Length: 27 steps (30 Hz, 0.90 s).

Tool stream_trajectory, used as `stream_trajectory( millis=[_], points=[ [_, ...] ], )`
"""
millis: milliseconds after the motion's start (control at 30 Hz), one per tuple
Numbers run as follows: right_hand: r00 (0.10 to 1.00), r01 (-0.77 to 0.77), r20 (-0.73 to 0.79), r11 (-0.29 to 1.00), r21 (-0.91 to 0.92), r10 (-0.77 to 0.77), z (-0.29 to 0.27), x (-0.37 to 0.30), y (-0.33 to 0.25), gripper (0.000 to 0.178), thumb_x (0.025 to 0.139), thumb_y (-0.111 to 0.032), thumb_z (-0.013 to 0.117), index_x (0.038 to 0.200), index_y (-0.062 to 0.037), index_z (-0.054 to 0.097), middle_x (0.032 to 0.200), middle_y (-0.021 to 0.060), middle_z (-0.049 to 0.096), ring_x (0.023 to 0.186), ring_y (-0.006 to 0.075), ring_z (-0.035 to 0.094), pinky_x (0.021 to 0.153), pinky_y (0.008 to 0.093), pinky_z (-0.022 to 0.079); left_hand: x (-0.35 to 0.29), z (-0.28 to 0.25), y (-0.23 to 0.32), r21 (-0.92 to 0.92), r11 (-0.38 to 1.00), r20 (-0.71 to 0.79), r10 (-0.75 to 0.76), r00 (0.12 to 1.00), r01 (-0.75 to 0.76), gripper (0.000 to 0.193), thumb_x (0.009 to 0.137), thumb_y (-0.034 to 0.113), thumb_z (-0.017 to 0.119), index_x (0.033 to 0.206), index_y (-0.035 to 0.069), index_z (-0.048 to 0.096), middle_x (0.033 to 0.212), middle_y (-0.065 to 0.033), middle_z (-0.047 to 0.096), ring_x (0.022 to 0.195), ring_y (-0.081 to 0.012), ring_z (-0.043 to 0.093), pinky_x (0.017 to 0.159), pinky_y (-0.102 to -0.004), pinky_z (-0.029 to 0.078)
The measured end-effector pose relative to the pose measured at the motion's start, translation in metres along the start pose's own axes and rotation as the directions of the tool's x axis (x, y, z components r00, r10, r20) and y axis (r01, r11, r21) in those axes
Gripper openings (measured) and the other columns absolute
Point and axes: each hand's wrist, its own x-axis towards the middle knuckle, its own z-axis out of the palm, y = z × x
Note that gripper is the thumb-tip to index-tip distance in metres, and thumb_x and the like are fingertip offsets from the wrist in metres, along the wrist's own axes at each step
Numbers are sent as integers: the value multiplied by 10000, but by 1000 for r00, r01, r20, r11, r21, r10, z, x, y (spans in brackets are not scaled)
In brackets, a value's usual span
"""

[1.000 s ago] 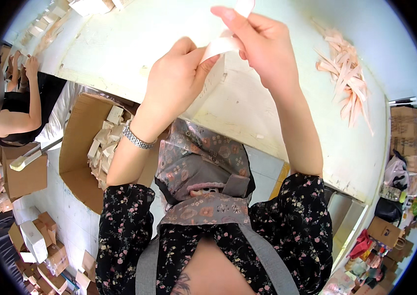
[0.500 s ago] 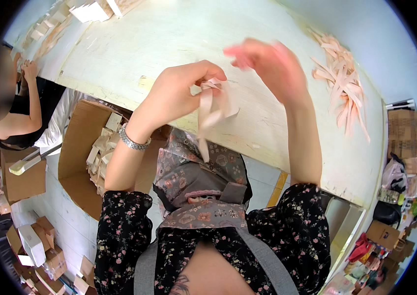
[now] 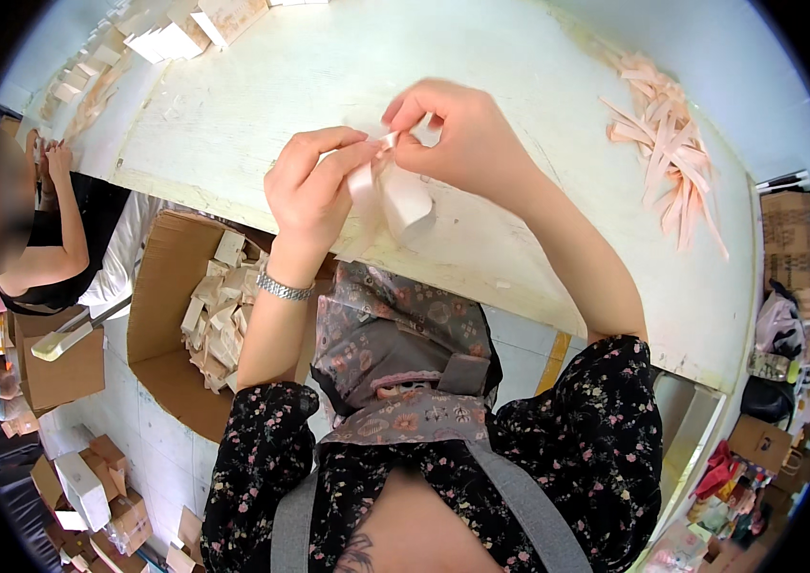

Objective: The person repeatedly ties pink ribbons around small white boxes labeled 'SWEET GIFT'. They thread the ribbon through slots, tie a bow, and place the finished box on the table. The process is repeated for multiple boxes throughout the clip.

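Just above the near part of the pale work table [image 3: 262, 124], a pale pink ribbon [image 3: 408, 202] hangs between my hands in loose loops. My left hand [image 3: 312, 181], with a metal bracelet at its wrist, pinches it between thumb and fingertips. Its top end is pinched by the thumb and forefinger of my right hand [image 3: 462, 134], close beside my left fingertips. The fingers hide whatever knot or fold is between them. To the right on the table lies a loose heap of ribbon strips [image 3: 668, 143] in the same pale pink.
An open cardboard box [image 3: 161, 296] holding several small pale pieces stands left below the table edge. White boxes [image 3: 223, 19] line the far left. At left, a co-worker [image 3: 52, 239] has both hands at the table. Cartons [image 3: 90, 477] and bags crowd both sides.
My right hand has come in from the upper right and taken hold of the ribbon's top. My left hand has shifted slightly left, and the ribbon's hanging tail is now gathered into loops.
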Motion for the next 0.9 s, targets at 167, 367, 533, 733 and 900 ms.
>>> stream_trajectory(
  millis=[167, 367, 533, 733, 900],
  points=[
    [921, 358, -56, 893, -272, -386, 2, 18, -5, 135, 645, -41, 599, 641, -110, 483, 615, 11, 532, 603, 205, 526, 516, 321, 424, -8, 1, 6, -148, 971, -26, -192, 981, 186, 210, 636, -4, 772, 820, 57, 689, 891, -44, 654, 733, -168, 617, 598, -261, 493],
    [647, 614, 30, 497, -613, -762, -10, 40, 14, 100, 657, -64, 615, 709, -112, 544, 731, -26, 574, 769, 182, 558, 596, 308, 444, -21, -1, 10, -186, 950, -25, -262, 965, 252, 186, 644, -2, 778, 799, 64, 699, 914, -44, 655, 860, -184, 607, 702, -279, 491],
    [864, 421, -66, 787, -451, -500, -23, 39, 1, 89, 769, -123, 686, 768, -52, 633, 844, 82, 580, 797, 245, 530, 710, 355, 419, -49, -12, 27, -297, 848, 232, -381, 895, 438, 231, 634, 8, 776, 846, 85, 725, 1195, -91, 548, 1135, -263, 475, 933, -352, 405],
    [952, -27, -305, 983, -180, -29, 1, -46, -19, 577, 755, -125, 701, 1284, -67, 479, 1021, 87, 594, 945, 226, 573, 836, 345, 464, -33, -18, -16, -520, 561, 330, -564, 757, 645, 691, 766, 22, 676, 1388, 53, 375, 1402, -184, 371, 1319, -281, 334, 1077, -422, 294],
    [912, -290, -280, 954, 71, 298, 28, -104, -33, 618, 755, -70, 701, 1321, -58, 453, 955, 91, 610, 913, 233, 589, 842, 343, 481, -20, -2, -32, -706, 19, 610, -493, 621, 708, 690, 831, 26, 668, 1416, 6, 301, 1057, -95, 619, 986, -166, 588, 860, -283, 487]
  ],
)
